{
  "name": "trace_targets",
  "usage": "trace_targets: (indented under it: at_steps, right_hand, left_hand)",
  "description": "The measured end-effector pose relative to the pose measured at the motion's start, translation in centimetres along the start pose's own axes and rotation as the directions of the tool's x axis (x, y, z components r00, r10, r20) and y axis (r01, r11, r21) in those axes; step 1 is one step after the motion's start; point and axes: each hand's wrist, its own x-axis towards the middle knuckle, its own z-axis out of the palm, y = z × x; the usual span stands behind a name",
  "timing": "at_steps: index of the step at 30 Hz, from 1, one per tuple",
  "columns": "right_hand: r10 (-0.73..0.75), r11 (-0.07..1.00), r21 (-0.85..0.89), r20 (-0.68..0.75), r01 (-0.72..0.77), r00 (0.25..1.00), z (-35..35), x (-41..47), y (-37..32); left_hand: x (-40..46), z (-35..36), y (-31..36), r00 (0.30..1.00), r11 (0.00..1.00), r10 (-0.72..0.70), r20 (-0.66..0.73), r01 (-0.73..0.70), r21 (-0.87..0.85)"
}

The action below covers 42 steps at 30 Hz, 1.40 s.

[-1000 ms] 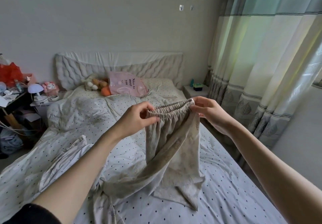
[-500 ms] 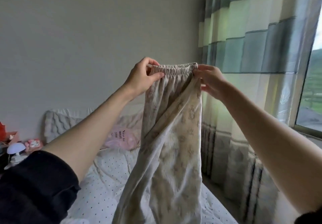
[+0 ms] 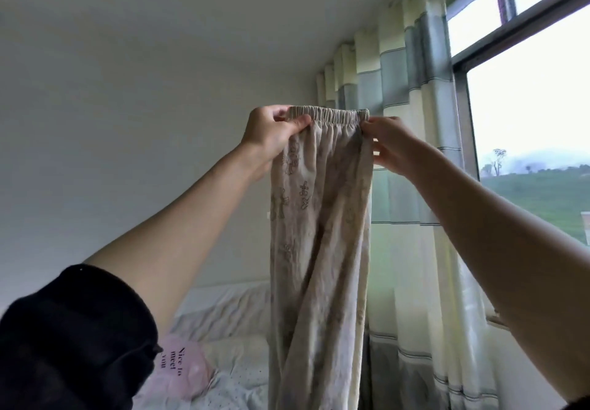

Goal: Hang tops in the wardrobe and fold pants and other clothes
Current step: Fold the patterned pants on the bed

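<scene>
A pair of beige patterned pants [image 3: 319, 234] hangs straight down in front of me, held high by its elastic waistband. My left hand [image 3: 271, 135] pinches the left end of the waistband between thumb and fingers. My right hand [image 3: 391, 144] pinches the right end. The legs drop past the bottom of the frame, so their ends are hidden.
Below lies the bed [image 3: 236, 381] with dotted bedding and a pink pillow [image 3: 183, 368]. Striped curtains [image 3: 412, 186] hang just behind the pants, with a window [image 3: 526, 122] to the right. A plain wall fills the left.
Both hands have lifted the pants from the bed to well above it, so the legs now hang free. My view has tilted upward with them.
</scene>
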Motion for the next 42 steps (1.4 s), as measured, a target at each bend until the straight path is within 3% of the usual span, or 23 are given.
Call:
trace_targets:
  at_steps: [4, 11, 18, 26, 32, 42]
  right_hand:
    - [-0.011, 1.000, 0.009, 0.007, 0.011, 1.000, -3.1, -0.2, -0.5]
    - [0.094, 0.992, -0.082, 0.005, -0.093, 0.996, -5.9, -1.9, 1.9]
    - [0.214, 0.954, -0.233, 0.102, -0.186, 0.972, -5.1, -4.9, 7.3]
    - [0.320, 0.920, -0.295, 0.184, -0.259, 0.929, -1.9, -6.8, 15.5]
    - [0.409, 0.879, -0.344, 0.190, -0.329, 0.893, 2.9, -9.5, 23.4]
    - [0.433, 0.879, -0.386, 0.399, -0.280, 0.808, 18.3, -13.6, 36.9]
  left_hand:
    - [-0.4, 1.8, 0.8, 0.997, 0.998, -0.029, 0.072, 0.032, -0.047]
    - [-3.1, 3.4, -2.7, 0.969, 0.975, -0.185, 0.164, 0.202, -0.088]
    - [-6.4, 1.5, -8.5, 0.873, 0.909, -0.405, 0.272, 0.355, 0.217]
    - [-11.2, -1.7, -14.2, 0.772, 0.846, -0.533, 0.347, 0.482, 0.227]
    - [-16.6, -4.9, -18.6, 0.666, 0.714, -0.701, 0.256, 0.654, 0.250]
    - [-24.8, -16.6, -28.5, 0.492, 0.469, -0.869, -0.057, 0.854, 0.224]
